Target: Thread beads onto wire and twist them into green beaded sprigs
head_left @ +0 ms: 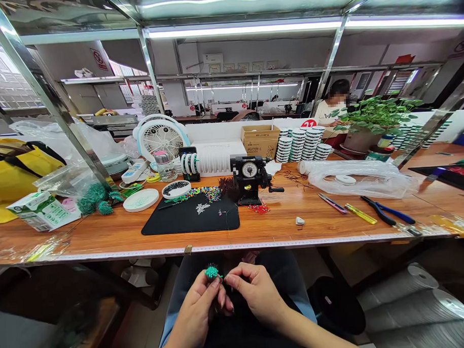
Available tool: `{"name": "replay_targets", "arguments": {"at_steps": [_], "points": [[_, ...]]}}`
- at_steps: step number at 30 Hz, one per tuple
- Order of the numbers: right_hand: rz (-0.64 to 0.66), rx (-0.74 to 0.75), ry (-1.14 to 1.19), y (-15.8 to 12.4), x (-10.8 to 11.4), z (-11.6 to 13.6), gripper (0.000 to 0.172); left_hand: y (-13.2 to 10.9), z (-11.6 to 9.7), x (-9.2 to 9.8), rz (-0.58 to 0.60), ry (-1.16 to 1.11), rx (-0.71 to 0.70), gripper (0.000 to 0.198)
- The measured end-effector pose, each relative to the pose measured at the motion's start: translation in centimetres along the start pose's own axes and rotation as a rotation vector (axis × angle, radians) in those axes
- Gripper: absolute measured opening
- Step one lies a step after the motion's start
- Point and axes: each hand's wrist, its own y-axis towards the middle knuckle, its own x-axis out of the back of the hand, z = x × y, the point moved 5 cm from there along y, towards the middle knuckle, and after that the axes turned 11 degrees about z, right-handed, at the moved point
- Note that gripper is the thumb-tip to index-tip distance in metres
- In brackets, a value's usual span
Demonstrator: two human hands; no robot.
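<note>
My left hand (194,312) holds a small teal beaded cluster (211,271) between thumb and fingertips, above my lap. My right hand (255,295) comes in from the right, with its thumb and forefinger pinched at the cluster's right side. Any thin wire there is too small to tell. Both hands are below the edge of a wooden workbench (234,246), over dark clothing (293,288).
On the bench are a black mat (190,218), scattered coloured beads (202,194), a black hand-crank winder (250,176), teal beaded clusters (94,198) and blue-handled pliers (385,210). A co-worker (330,109) sits beyond, behind a potted plant (374,118).
</note>
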Motion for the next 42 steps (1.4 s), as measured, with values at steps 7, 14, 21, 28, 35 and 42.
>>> {"name": "replay_targets", "arguments": {"at_steps": [7, 14, 21, 28, 35, 42], "points": [[0.252, -0.013, 0.291, -0.4, -0.7, -1.2, 0.03, -0.2, -0.7, 0.0, -0.082, -0.078, -0.05, 0.027], [0.404, -0.036, 0.402, -0.4, -1.5, -1.0, 0.032, -0.5, -0.4, 0.3, -0.123, -0.103, -0.051, 0.032], [0.466, -0.026, 0.365, -0.3, -1.8, -0.8, 0.031, -0.9, -0.5, 0.6, -0.131, -0.077, -0.108, 0.027], [0.475, -0.042, 0.456, -0.1, -2.0, -0.7, 0.031, -0.9, -0.6, 0.6, -0.14, -0.066, -0.118, 0.026], [0.311, -0.077, 0.471, -0.1, -1.8, -1.1, 0.032, -0.9, -1.2, 0.4, -0.115, 0.069, -0.165, 0.026], [0.131, -0.068, 0.241, 0.0, -0.7, -1.2, 0.033, -0.8, -0.6, 1.3, -0.111, 0.171, -0.13, 0.023]]}}
